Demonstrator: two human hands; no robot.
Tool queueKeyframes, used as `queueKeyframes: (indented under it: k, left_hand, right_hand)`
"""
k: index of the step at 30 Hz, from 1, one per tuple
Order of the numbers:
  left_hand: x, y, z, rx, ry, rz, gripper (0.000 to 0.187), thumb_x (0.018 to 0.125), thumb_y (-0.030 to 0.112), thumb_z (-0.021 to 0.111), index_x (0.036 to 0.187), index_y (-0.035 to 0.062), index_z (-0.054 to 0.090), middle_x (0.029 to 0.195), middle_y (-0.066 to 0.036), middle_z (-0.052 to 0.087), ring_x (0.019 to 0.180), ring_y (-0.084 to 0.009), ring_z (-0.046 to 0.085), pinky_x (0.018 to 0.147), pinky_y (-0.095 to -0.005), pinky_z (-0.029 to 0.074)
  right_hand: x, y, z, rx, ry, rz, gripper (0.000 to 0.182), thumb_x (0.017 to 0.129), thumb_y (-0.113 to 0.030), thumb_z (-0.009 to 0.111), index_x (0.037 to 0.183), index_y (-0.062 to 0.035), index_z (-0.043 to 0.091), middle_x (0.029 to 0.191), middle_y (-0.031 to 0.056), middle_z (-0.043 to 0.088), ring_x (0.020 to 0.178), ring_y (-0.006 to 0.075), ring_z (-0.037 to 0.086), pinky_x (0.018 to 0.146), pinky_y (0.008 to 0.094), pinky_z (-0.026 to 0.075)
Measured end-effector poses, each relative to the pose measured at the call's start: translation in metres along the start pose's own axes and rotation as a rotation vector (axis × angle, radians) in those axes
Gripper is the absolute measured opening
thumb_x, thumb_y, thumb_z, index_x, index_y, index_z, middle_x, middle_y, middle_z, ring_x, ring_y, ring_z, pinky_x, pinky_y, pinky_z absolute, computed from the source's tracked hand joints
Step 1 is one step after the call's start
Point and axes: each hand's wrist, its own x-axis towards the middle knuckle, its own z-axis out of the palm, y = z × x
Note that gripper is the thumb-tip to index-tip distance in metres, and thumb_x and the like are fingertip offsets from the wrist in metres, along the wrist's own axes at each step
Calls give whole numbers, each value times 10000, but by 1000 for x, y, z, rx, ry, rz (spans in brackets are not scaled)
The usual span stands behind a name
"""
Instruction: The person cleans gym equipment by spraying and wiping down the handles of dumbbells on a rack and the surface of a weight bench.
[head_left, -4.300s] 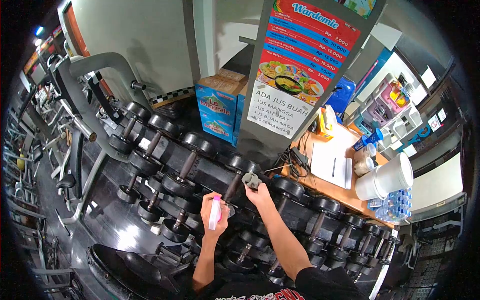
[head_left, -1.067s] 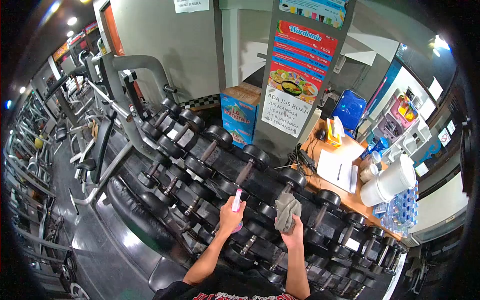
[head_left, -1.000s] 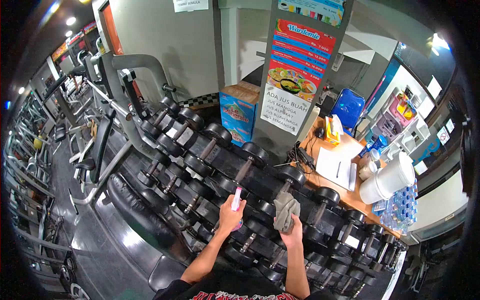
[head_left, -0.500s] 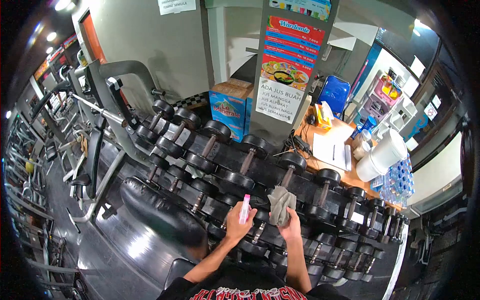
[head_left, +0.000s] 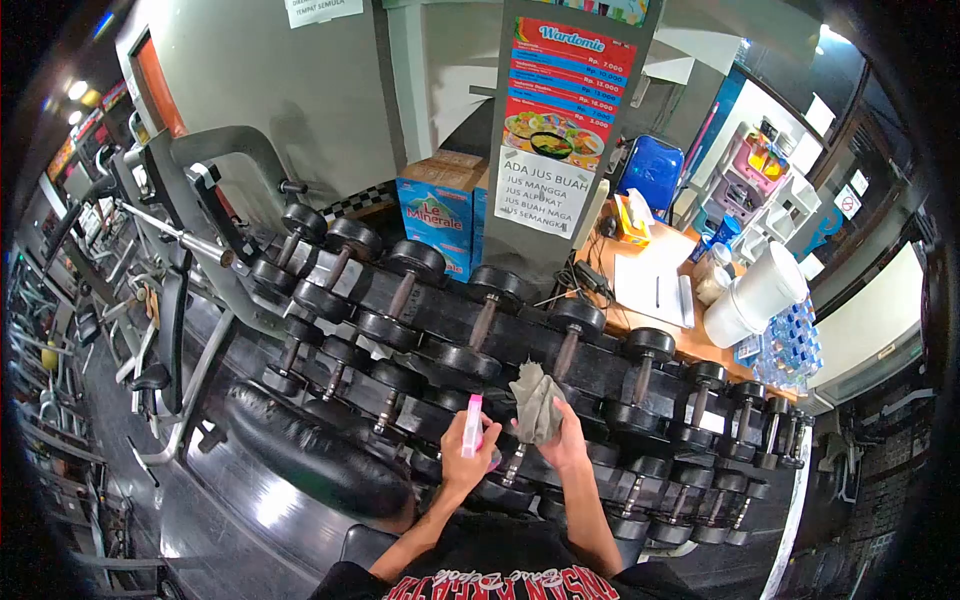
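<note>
A small bottle with a pink top [head_left: 472,425] is gripped upright in my left hand [head_left: 464,462], in front of the lower dumbbells. Just to its right, my right hand [head_left: 566,441] is closed on a crumpled grey cloth [head_left: 538,404], whose upper part sticks up above the fingers. The two hands are close together but apart. Behind them stretches a rack with black round-headed dumbbells in two rows; one dumbbell [head_left: 483,322] on the upper row lies just beyond the cloth.
A black padded bench [head_left: 310,440] stands at the lower left, near weight machines. Behind the rack are a blue water carton [head_left: 436,222] and a pillar with a menu poster [head_left: 568,85]. A wooden desk [head_left: 625,318] at the right holds papers, white buckets [head_left: 735,318] and bottles.
The view has shifted a little. My right hand and the cloth have moved left, closer to the bottle, and the cloth is held more upright. My left hand keeps its hold on the bottle.
</note>
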Motion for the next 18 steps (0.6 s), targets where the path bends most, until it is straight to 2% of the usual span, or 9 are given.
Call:
queueKeyframes:
  k: [4, 6, 8, 11, 13, 14, 15, 17, 18]
  left_hand:
    - [3, -6, 2, -44, -13, -4, 224, 807, 84, 722, 945, 14, 559, 832, -61, 527, 604, -138, 512, 566, -276, 425]
    - [4, -12, 3, 12, 4, 67, 268, 829, 127, 710, 995, -7, 547, 950, -92, 508, 629, -149, 528, 581, -282, 437]
    - [5, -23, 4, 3, 22, 40, 274, 836, 143, 704, 997, -11, 545, 972, -101, 505, 648, -157, 535, 593, -287, 443]
    - [13, -39, 1, 6, 47, 27, 270, 834, 137, 700, 994, -15, 544, 984, -112, 512, 710, -182, 550, 632, -305, 453]
    - [19, -43, 3, 76, 73, 13, 262, 817, 112, 705, 983, -16, 547, 986, -120, 520, 744, -209, 551, 648, -319, 455]
    - [22, -43, 5, 82, 94, 16, 253, 799, 88, 710, 967, -13, 550, 954, -124, 534, 779, -246, 555, 662, -339, 457]
    - [26, -42, 5, 84, 92, 14, 253, 799, 88, 710, 967, -13, 550, 954, -124, 534, 779, -246, 555, 662, -339, 457]
    - [30, -40, 5, 245, 71, 237, 254, 789, 91, 719, 955, -6, 553, 925, -126, 548, 805, -277, 559, 677, -356, 461]
    - [21, -47, 3, 272, -29, 100, 280, 820, 32, 654, 1036, -17, 484, 958, -96, 509, 772, -205, 590, 667, -309, 477]
  right_hand:
    - [27, -9, -25, -46, 57, 16, 395, 908, -222, 548, 1266, -62, 501, 1197, 101, 594, 1068, 277, 588, 952, 434, 466]
    - [41, -13, -40, -62, 46, -10, 384, 904, -187, 558, 1264, -64, 505, 1188, 93, 600, 1057, 264, 596, 945, 419, 473]
    - [59, -15, -39, -73, 26, -31, 377, 900, -153, 567, 1262, -65, 508, 1179, 85, 607, 1045, 251, 604, 938, 403, 479]
    - [96, -19, -31, -246, 147, -89, 333, 894, -103, 584, 1220, -48, 547, 1132, 72, 634, 1013, 238, 621, 896, 361, 487]
    - [128, -24, -20, -1063, 37, -408, 282, 889, -106, 600, 1152, -4, 584, 1078, 96, 656, 1011, 230, 628, 846, 349, 490]
    - [137, -30, -3, -1376, 47, -455, 272, 885, -108, 597, 1129, 12, 591, 1056, 128, 667, 1006, 275, 633, 849, 327, 474]
    - [152, -31, 8, -1589, 44, -443, 308, 851, -131, 621, 1139, -27, 585, 1115, 162, 635, 1041, 339, 602, 887, 352, 472]
    - [192, -20, 13, -1749, -169, -922, 384, 845, -164, 625, 1209, -55, 566, 1258, 144, 573, 1135, 303, 561, 947, 359, 453]
    - [211, -16, 13, -1998, -230, -1053, 434, 832, -179, 646, 1248, -97, 554, 1303, 137, 543, 1220, 259, 495, 957, 360, 449]
